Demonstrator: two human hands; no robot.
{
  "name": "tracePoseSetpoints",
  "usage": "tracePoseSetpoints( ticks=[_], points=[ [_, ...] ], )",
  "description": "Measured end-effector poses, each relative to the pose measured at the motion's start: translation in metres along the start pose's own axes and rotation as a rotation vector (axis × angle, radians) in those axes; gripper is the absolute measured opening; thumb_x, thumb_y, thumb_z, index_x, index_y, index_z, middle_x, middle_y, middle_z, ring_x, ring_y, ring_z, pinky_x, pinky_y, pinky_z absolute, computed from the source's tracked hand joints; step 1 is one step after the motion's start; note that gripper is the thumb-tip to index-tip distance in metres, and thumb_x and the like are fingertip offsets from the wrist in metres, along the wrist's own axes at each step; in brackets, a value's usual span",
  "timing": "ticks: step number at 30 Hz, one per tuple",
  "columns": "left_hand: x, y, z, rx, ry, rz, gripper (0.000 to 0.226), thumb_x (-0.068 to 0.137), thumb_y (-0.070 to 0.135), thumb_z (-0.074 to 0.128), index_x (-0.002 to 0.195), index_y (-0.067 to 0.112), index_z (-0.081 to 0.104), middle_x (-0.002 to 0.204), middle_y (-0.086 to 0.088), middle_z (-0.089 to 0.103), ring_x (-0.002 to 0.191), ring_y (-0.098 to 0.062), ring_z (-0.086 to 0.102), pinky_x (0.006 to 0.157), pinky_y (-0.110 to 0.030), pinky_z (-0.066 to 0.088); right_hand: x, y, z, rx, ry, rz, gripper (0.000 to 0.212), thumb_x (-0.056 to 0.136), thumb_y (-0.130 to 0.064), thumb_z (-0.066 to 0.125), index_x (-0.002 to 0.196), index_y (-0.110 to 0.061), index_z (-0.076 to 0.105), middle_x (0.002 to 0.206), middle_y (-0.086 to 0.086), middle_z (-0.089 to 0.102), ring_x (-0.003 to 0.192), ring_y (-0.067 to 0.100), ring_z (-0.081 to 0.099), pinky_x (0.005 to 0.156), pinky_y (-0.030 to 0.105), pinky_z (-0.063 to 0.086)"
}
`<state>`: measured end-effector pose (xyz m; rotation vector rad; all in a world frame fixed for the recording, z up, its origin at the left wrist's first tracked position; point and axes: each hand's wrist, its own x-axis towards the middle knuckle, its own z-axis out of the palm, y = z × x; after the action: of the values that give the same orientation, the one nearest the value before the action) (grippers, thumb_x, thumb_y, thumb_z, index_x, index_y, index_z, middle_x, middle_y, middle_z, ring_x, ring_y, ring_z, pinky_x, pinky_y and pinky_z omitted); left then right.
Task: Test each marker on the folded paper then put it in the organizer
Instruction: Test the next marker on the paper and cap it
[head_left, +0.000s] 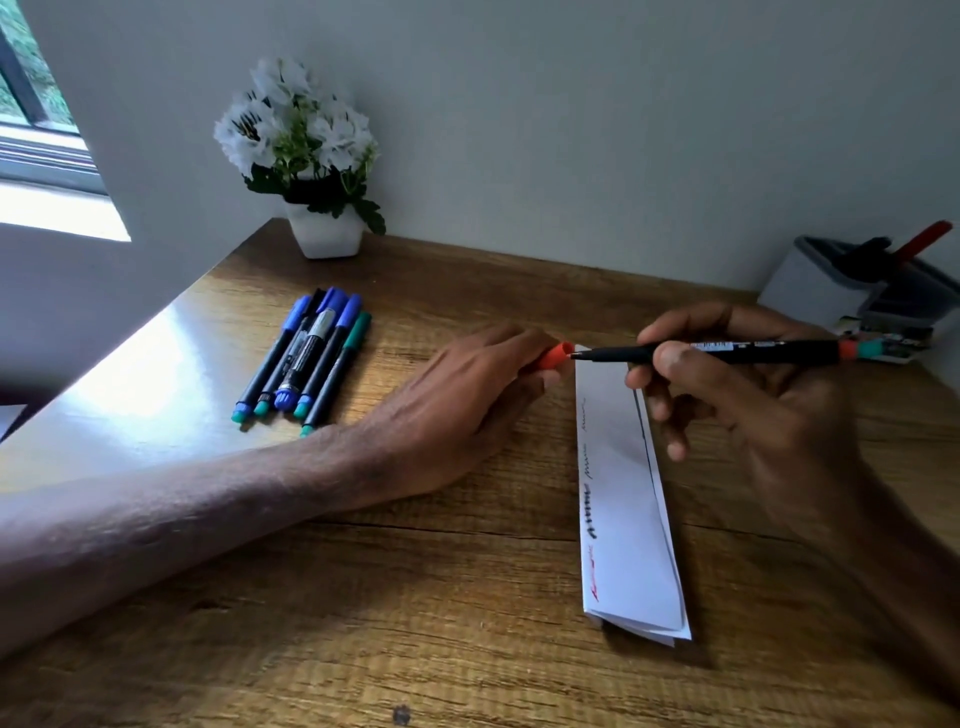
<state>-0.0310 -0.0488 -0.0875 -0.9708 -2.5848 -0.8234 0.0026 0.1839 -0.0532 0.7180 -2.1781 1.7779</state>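
Head view: the wooden tabletop (415, 597) meets a grey wall along its far edge, and its left edge runs beneath a window (36, 114). A folded paper (623, 493) lies right of centre as a long strip running near to far, with red, thick black and thinner scribbles down its left edge and a dark line beside its right edge.

The right hand (737, 395) grips a black marker (727, 352) between thumb and curled fingers. The marker is held level above the paper's far end, with its tip pointing left. The left hand (467, 395) pinches an orange cap (556, 356) whose mouth sits right at that tip, just off the paper's far left corner. The left forearm crosses the wood from the near left.

Five capped markers (306, 358) lie bundled side by side at far left, well apart from the paper, with wood showing between. The organizer (826, 291) stands in the far right corner near the wall, already holding a red marker (924, 240) and something dark. The held marker's rear end is near its front. A white pot of white flowers (324, 228) stands against the wall at far left.
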Motion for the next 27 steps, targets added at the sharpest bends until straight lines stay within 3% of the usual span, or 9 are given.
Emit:
tracePoseSetpoints(
  ticks=[3, 5, 11, 17, 21, 27],
  points=[
    [0.000, -0.001, 0.001, 0.017, -0.004, 0.001, 0.035, 0.107, 0.037, 0.044, 0.137, 0.024, 0.054, 0.106, 0.026, 0.041, 0.094, 0.022, 0.042, 0.082, 0.001, 0.033, 0.000, 0.001, -0.001, -0.019, 0.007, 0.001, 0.017, 0.091, -0.009, 0.060, 0.102, 0.002, 0.067, 0.084, 0.013, 0.074, 0.062, 0.025, 0.065, 0.042, 0.032, 0.050],
    [0.000, -0.002, 0.001, 0.027, -0.009, -0.001, 0.037, 0.107, 0.037, 0.044, 0.142, 0.026, 0.052, 0.109, 0.027, 0.040, 0.095, 0.022, 0.040, 0.080, -0.001, 0.034, 0.001, 0.002, -0.002, -0.027, 0.021, 0.007, 0.016, 0.091, -0.009, 0.060, 0.101, 0.001, 0.067, 0.084, 0.013, 0.074, 0.062, 0.025, 0.065, 0.042, 0.031, 0.050],
    [-0.002, 0.000, 0.001, 0.027, 0.007, 0.063, 0.043, 0.105, 0.038, 0.041, 0.144, 0.025, 0.052, 0.121, 0.011, 0.058, 0.103, 0.002, 0.049, 0.082, -0.012, 0.042, 0.000, 0.002, 0.001, -0.096, 0.006, 0.045, 0.021, 0.088, -0.017, 0.068, 0.102, -0.001, 0.066, 0.086, 0.011, 0.077, 0.063, 0.025, 0.070, 0.042, 0.031, 0.053],
    [-0.003, 0.007, 0.001, 0.006, 0.053, 0.204, 0.036, 0.109, 0.031, 0.044, 0.133, 0.010, 0.061, 0.107, 0.002, 0.068, 0.091, -0.011, 0.062, 0.075, -0.031, 0.051, 0.004, 0.005, 0.004, -0.094, -0.029, 0.031, 0.023, 0.082, -0.023, 0.072, 0.093, -0.003, 0.070, 0.075, 0.010, 0.075, 0.052, 0.029, 0.066, 0.037, 0.030, 0.050],
    [-0.001, 0.015, 0.005, -0.021, 0.136, 0.229, 0.028, 0.109, 0.023, 0.047, 0.123, 0.007, 0.065, 0.092, 0.012, 0.059, 0.074, -0.004, 0.056, 0.062, -0.022, 0.048, 0.007, 0.002, -0.003, -0.058, -0.033, -0.017, 0.027, 0.081, -0.021, 0.072, 0.093, 0.003, 0.070, 0.069, 0.012, 0.071, 0.049, 0.038, 0.056, 0.036, 0.026, 0.048],
    [0.001, 0.019, 0.008, 0.017, 0.176, 0.267, 0.030, 0.109, 0.023, 0.046, 0.124, 0.006, 0.064, 0.094, 0.012, 0.057, 0.075, -0.002, 0.054, 0.063, -0.017, 0.045, 0.008, 0.006, -0.009, -0.006, -0.085, -0.035, 0.021, 0.082, -0.013, 0.074, 0.094, 0.005, 0.070, 0.072, 0.013, 0.071, 0.054, 0.025, 0.063, 0.040, 0.030, 0.051]
  ],
)
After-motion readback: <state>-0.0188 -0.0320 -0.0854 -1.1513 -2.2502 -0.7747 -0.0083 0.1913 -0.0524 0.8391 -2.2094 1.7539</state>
